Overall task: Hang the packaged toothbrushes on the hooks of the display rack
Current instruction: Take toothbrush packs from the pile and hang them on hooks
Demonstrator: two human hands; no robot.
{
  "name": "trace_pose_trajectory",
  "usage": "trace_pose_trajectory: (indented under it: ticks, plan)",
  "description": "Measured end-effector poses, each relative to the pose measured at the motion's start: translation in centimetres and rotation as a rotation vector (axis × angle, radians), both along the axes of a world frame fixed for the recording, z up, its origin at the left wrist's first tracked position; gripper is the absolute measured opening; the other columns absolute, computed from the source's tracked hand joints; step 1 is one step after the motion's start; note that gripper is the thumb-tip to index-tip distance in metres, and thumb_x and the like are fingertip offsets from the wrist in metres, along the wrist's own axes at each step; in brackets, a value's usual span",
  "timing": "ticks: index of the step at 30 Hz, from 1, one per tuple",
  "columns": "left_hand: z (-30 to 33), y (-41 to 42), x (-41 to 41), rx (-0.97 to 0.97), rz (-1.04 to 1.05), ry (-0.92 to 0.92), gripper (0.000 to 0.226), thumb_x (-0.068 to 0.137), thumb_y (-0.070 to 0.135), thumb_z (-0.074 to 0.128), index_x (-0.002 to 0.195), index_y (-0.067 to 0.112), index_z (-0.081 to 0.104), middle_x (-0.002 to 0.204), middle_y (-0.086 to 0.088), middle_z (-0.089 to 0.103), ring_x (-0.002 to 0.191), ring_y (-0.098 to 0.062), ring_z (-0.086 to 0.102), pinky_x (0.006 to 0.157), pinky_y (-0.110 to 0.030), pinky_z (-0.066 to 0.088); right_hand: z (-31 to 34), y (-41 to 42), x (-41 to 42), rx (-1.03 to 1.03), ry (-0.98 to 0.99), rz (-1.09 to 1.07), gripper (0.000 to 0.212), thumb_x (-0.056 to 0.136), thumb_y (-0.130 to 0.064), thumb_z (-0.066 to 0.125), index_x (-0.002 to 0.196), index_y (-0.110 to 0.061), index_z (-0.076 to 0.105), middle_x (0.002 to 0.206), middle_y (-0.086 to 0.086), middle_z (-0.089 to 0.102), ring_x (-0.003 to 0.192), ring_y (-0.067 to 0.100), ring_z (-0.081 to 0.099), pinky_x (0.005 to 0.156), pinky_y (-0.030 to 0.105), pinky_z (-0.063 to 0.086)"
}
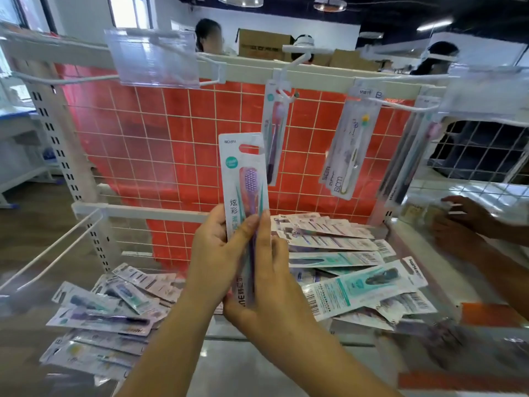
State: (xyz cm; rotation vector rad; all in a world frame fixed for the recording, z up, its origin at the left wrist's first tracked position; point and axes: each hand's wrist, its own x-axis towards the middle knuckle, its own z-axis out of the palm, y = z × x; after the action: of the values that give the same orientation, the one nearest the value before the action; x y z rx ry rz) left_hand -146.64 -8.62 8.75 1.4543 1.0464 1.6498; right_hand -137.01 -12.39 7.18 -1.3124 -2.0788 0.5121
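Observation:
I hold a packaged purple toothbrush [244,179] upright in front of the rack, its hang hole at the top. My left hand [213,253] grips its lower left edge, thumb across the front. My right hand [267,279] grips the lower right part, fingers along the pack. Above and to the right, a white hook [287,94] carries one hung toothbrush pack [273,136]. Another pack [347,144] hangs tilted on a hook further right, and more packs [406,159] hang at the right edge. Loose packs lie piled on the shelf at left [108,313] and right [352,265].
The white wire grid [171,144] backs the rack, with red sheeting behind. An empty hook with a clear label holder [153,57] juts out top left; a bare hook [51,245] sticks out lower left. Another person's hands [463,222] work at the right side.

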Motion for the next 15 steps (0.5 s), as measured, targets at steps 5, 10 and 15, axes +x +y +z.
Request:
trace_pose_trajectory:
  ticks: [5,10,15]
  plan:
    - [0.1,-0.1,-0.3,0.024,-0.030,0.060,0.022,0.077,0.039,0.055,0.098,0.034,0.055,0.086,0.022,0.069,0.086,0.001,0.066,0.067,-0.012,0.051,-0.2,1.3,0.0,0.059,-0.038,-0.048,0.123,0.083,-0.021,0.063,0.109,-0.053,-0.053,0.115,-0.006,0.019,0.094,0.017,0.046,0.074,0.032,0.052]
    - [-0.4,-0.4,-2.1,0.143,0.142,0.403,0.028,0.093,0.049,0.042,0.100,0.026,0.057,0.071,0.005,0.068,0.061,-0.013,0.064,0.053,-0.029,0.054,0.4,3.0,0.3,0.182,-0.073,-0.112,0.118,0.084,-0.013,0.060,0.121,-0.049,-0.046,0.114,-0.002,0.022,0.095,0.018,0.041,0.073,0.030,0.050]
    - [-1.1,-0.1,-3.4,0.279,0.465,1.003,0.020,0.088,0.031,0.061,0.089,0.012,0.066,0.060,0.003,0.063,0.047,-0.013,0.055,0.048,-0.015,0.033,1.1,5.0,0.9,0.227,-0.058,-0.169,0.118,0.084,-0.013,0.059,0.114,-0.047,-0.050,0.104,-0.007,0.014,0.097,0.017,0.039,0.082,0.032,0.051]
